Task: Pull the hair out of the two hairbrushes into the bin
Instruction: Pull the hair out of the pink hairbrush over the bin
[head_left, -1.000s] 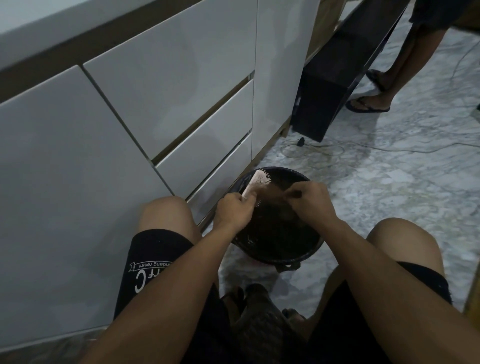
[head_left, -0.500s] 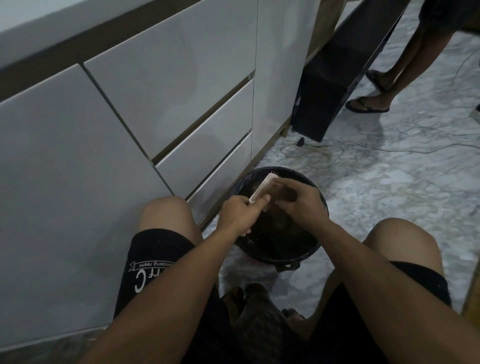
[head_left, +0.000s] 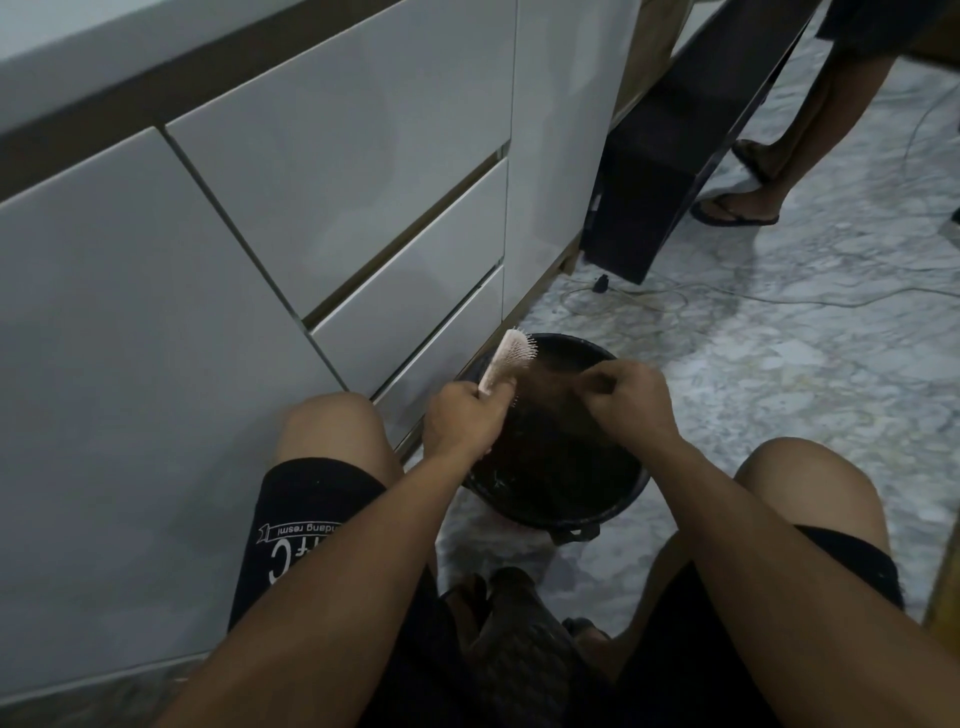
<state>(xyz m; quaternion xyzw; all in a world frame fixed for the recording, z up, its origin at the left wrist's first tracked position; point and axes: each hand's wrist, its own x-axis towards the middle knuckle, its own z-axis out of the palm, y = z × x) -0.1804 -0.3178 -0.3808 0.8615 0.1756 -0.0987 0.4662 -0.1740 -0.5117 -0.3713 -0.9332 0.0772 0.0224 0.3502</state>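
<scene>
A pale pink hairbrush (head_left: 506, 358) is held upright over the black round bin (head_left: 618, 501) on the floor, its bristles facing right. My left hand (head_left: 467, 415) grips the brush by its lower part. My right hand (head_left: 626, 397) is to the right of the brush, above the bin, and pinches a brown tuft of hair (head_left: 550, 382) that stretches from the bristles to its fingers. Dark hair lies inside the bin. Only one hairbrush is in view.
White cabinet drawers (head_left: 363, 208) stand close on the left. My bare knees (head_left: 332, 426) flank the bin. A black panel (head_left: 675, 171) leans at the back, cables (head_left: 649, 301) lie on the marble floor, and another person's feet in sandals (head_left: 737, 208) stand at the upper right.
My right hand has pulled away from the brush to the right, drawing a tuft of hair out of the bristles. The brush head is uncovered again and stands more upright.
</scene>
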